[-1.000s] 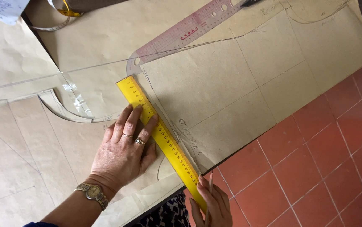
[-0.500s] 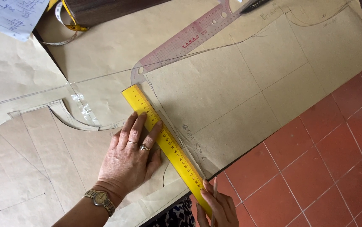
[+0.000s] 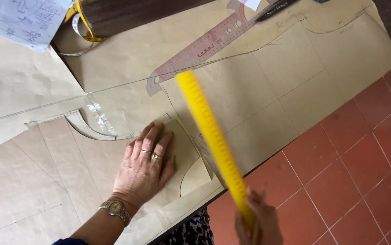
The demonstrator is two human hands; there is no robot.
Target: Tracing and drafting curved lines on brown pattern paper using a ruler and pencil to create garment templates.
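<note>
Left hand (image 3: 143, 170) pressed flat and open on brown pattern paper (image 3: 295, 77), fingers spread, two rings and a gold wristwatch (image 3: 115, 209) showing, gripping nothing, only pinning the sheet to the counter (image 3: 32, 86). Right hand (image 3: 259, 224) low at the frame's edge, closed round the near end of a yellow ruler (image 3: 209, 136), blurred with motion and apparently lifted clear of the paper, though contact cannot be ruled out in the smear. Just beyond the left fingertips, a clear plastic curve (image 3: 91, 129) lying on the sheet beside a drawn armhole line. Farther out, a pink-marked transparent curved ruler (image 3: 204, 50) stretched diagonally toward the far edge, a dark pen (image 3: 277, 9) at its tip. At top left, a white note sheet (image 3: 23, 18) covered in handwriting, and a yellow tape measure (image 3: 84, 25) draped over a dark wooden block (image 3: 132, 13). Red floor tiles (image 3: 350, 172) to the right, below the counter's edge.

Best practice here, on the evidence: weight kept on the flat palm so the sheet cannot creep, the yellow ruler set down edge-first along the pencilled line near the fingers, then checked at both ends before any marking. Fingertips best kept clear of the ruler's edge, and the clear curve left undisturbed.
</note>
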